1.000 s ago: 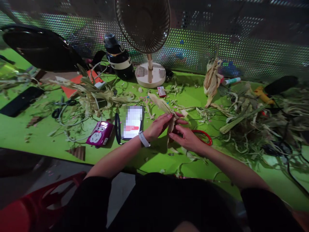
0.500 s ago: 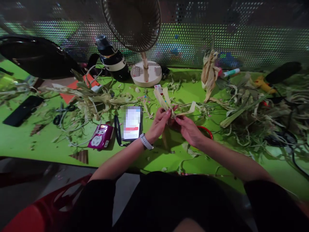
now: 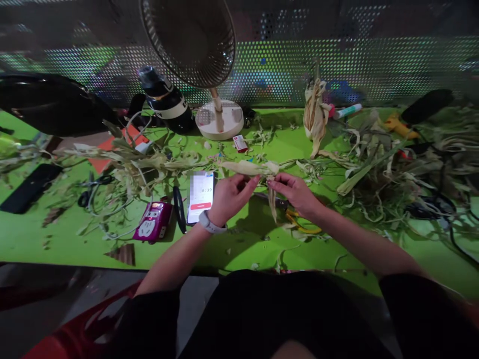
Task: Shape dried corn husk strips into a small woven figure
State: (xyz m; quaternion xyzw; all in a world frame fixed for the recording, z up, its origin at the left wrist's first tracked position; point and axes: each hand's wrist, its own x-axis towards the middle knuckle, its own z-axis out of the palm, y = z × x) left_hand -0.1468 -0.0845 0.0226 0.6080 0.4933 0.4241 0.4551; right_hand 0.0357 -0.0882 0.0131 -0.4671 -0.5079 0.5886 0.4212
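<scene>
Pale corn husk strips (image 3: 245,167) lie across the space between my two hands, with one end hanging down. My left hand (image 3: 232,195), with a watch at the wrist, has its thumb and fingers closed on the left part of the husk. At the knot-like middle, my right hand (image 3: 294,193) pinches the husk between thumb and fingertips. Below the hanging end is a yellow-handled tool (image 3: 304,228), partly hidden. A lit phone (image 3: 201,199) lies beside my left wrist.
A fan (image 3: 220,120) and dark bottle (image 3: 170,107) stand at the back. A purple power socket (image 3: 153,222) and scissors (image 3: 90,192) are left. Right are a husk bundle (image 3: 315,114) and a leaf heap (image 3: 377,174) with cables. Green table (image 3: 232,249).
The husk strips that stood up from my fingers now lie leftward, with an end hanging down. My left hand has moved left, away from my right. The camera view has shifted slightly.
</scene>
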